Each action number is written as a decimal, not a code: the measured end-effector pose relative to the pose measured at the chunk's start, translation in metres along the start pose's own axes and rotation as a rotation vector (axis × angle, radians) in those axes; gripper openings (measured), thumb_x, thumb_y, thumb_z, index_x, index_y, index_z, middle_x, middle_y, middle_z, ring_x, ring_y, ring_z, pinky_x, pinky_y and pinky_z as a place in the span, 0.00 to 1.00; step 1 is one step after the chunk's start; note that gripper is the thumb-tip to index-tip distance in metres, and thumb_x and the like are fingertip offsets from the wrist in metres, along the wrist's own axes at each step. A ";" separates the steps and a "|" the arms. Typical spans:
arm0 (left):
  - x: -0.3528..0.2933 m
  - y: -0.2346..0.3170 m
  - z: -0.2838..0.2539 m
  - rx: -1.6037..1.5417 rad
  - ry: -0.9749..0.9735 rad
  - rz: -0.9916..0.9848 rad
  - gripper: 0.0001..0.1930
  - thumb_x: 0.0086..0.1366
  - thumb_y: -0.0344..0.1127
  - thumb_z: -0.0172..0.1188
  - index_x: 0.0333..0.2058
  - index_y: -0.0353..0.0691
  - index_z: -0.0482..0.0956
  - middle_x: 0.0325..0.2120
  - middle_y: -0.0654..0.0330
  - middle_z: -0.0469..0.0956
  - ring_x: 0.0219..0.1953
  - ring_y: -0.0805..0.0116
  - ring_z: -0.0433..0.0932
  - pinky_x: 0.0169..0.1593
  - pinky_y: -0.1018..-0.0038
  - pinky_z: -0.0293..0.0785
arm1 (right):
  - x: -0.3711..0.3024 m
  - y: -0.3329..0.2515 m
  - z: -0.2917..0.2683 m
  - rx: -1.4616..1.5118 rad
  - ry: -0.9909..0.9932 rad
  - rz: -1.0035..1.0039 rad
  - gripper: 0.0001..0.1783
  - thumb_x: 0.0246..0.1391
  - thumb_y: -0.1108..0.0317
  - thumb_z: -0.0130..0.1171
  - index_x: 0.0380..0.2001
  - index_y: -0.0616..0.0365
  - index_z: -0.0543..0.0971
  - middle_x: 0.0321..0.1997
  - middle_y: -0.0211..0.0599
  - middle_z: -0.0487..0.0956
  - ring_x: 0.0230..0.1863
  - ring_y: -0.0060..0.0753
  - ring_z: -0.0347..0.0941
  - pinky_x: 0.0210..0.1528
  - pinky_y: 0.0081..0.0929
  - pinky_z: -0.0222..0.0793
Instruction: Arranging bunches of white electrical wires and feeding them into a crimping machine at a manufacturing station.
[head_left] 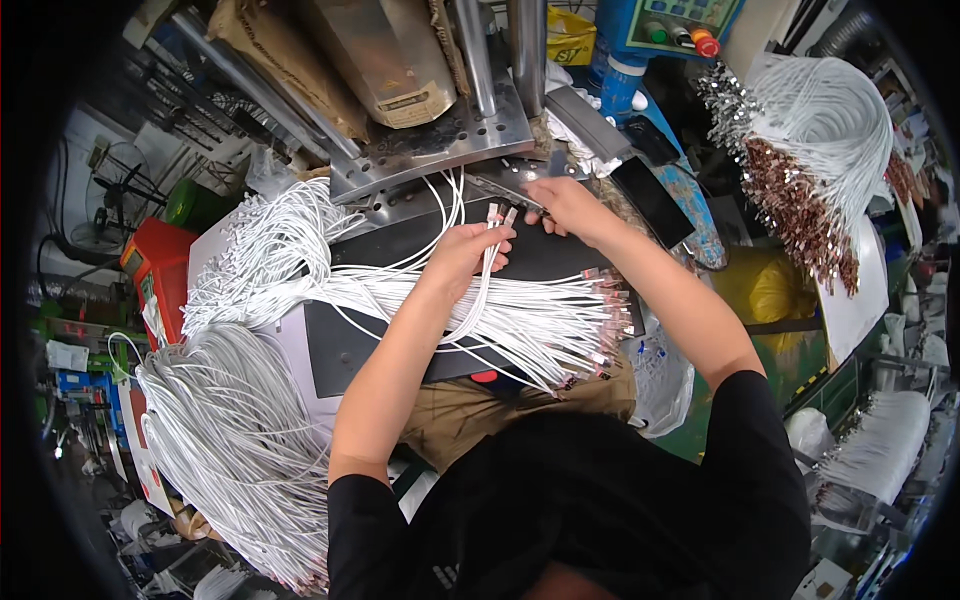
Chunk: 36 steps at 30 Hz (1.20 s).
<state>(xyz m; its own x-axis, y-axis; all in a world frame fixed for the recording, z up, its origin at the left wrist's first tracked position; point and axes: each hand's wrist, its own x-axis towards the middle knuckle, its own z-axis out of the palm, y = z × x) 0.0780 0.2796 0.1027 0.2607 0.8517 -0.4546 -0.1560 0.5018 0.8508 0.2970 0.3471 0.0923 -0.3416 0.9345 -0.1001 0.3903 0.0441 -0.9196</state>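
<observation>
My left hand [468,255] is closed round a couple of white cables [486,282], whose small connector ends [495,214] stick up past the fingers. Just right of it, my right hand [566,208] pinches the near end of a narrow metal strip [505,190], which slants up toward the machine. Below the hands, a thick bundle of white cables [530,320] lies across a black mat [335,350], its connector ends fanned out at the right. A few cables run from the machine's metal plate [440,155] toward the bundle.
Steel posts [478,60] rise from the plate. A blue control box [670,30] with a red button stands at the back right, above a dark phone-like slab [652,200]. More white cables heap at the left [235,430] and hang coiled at the right [820,130].
</observation>
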 end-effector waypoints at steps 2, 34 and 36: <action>0.001 0.002 0.002 0.077 -0.016 -0.029 0.12 0.65 0.39 0.66 0.40 0.35 0.83 0.27 0.65 0.80 0.28 0.76 0.79 0.35 0.82 0.75 | -0.002 -0.009 -0.001 0.313 -0.103 0.270 0.18 0.61 0.65 0.56 0.51 0.59 0.81 0.36 0.41 0.82 0.30 0.40 0.77 0.38 0.36 0.72; -0.004 0.004 0.003 0.247 0.025 -0.016 0.11 0.65 0.42 0.66 0.34 0.39 0.83 0.23 0.68 0.79 0.25 0.79 0.77 0.31 0.81 0.70 | -0.002 0.008 0.004 0.215 -0.091 0.080 0.19 0.50 0.63 0.62 0.43 0.63 0.83 0.31 0.35 0.84 0.31 0.25 0.79 0.38 0.25 0.72; -0.002 0.004 0.001 0.292 0.009 -0.022 0.11 0.65 0.42 0.66 0.34 0.39 0.83 0.23 0.68 0.79 0.25 0.79 0.77 0.31 0.81 0.69 | -0.004 0.008 0.005 0.137 -0.128 0.000 0.18 0.50 0.64 0.62 0.42 0.63 0.83 0.30 0.34 0.84 0.30 0.23 0.78 0.37 0.24 0.72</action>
<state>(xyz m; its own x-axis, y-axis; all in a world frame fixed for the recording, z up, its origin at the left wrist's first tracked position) 0.0780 0.2801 0.1071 0.2523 0.8430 -0.4750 0.1305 0.4568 0.8799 0.2977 0.3418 0.0833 -0.4512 0.8814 -0.1400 0.2731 -0.0130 -0.9619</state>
